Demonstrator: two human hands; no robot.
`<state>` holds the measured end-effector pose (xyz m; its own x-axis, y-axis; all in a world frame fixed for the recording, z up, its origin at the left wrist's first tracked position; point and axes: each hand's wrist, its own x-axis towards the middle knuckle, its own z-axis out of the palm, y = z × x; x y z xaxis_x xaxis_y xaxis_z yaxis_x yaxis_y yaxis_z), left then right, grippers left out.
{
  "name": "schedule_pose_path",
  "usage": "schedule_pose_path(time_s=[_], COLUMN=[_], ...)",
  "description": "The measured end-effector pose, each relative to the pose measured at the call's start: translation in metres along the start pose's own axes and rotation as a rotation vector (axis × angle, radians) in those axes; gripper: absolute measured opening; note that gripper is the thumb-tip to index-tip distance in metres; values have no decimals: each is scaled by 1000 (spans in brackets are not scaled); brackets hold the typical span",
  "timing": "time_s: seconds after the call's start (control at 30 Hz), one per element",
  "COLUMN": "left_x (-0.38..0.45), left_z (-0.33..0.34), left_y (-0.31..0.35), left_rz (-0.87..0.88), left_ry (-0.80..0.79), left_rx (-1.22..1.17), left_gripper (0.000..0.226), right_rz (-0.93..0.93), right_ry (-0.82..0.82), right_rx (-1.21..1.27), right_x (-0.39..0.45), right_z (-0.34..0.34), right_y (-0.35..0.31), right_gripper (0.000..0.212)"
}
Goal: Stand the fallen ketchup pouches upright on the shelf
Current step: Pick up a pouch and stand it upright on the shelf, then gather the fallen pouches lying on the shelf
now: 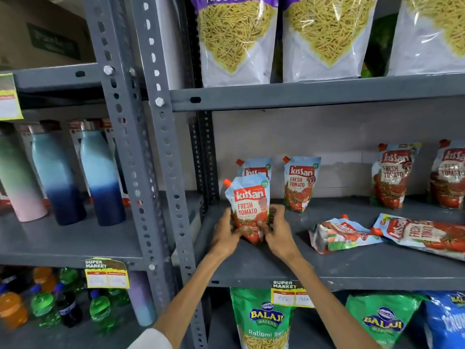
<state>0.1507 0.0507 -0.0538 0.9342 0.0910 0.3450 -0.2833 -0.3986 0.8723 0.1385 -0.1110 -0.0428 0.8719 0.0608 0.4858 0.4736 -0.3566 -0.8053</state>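
A red and blue ketchup pouch (249,197) stands upright at the left of the grey shelf (276,268). My left hand (225,235) grips its lower left side and my right hand (278,233) its lower right. Right behind it another upright pouch (256,167) is partly hidden. A third pouch (299,182) stands further right. Two pouches (392,175) (450,172) stand at the far right. Two fallen pouches lie flat: one crumpled (339,235), and another (425,235) lying beside it.
Grey slotted uprights (166,147) border the shelf on the left. Gradient bottles (100,177) stand on the neighbouring shelf. Sev packets (236,41) sit on the shelf above, green snack bags (264,321) and a price tag (292,294) below.
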Motion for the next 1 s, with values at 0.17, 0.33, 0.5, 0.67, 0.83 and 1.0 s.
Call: schedule_pose_path(time_s=[0.17, 0.33, 0.5, 0.67, 0.83, 1.0], left_x=[-1, -31, -55, -16, 16, 22], left_z=[-2, 10, 41, 70, 146, 149], left_y=[12, 22, 72, 101, 139, 130], left_rz=[-66, -64, 262, 159, -146, -473], left_ry=[-62, 149, 401, -10, -391, -635], left_rx=[-61, 58, 179, 237, 280, 112], left_gripper=[57, 90, 31, 16, 34, 32], right_rz=[19, 66, 34, 600, 782, 655], right_ry=[26, 63, 319, -134, -245, -236], right_rx=[7, -16, -282, -733, -628, -541], right_x=[-3, -11, -20, -2, -20, -11], right_z=[3, -13, -93, -153, -204, -198], right_y=[-4, -18, -39, -21, 16, 47], right_gripper=[40, 44, 32, 46, 63, 56])
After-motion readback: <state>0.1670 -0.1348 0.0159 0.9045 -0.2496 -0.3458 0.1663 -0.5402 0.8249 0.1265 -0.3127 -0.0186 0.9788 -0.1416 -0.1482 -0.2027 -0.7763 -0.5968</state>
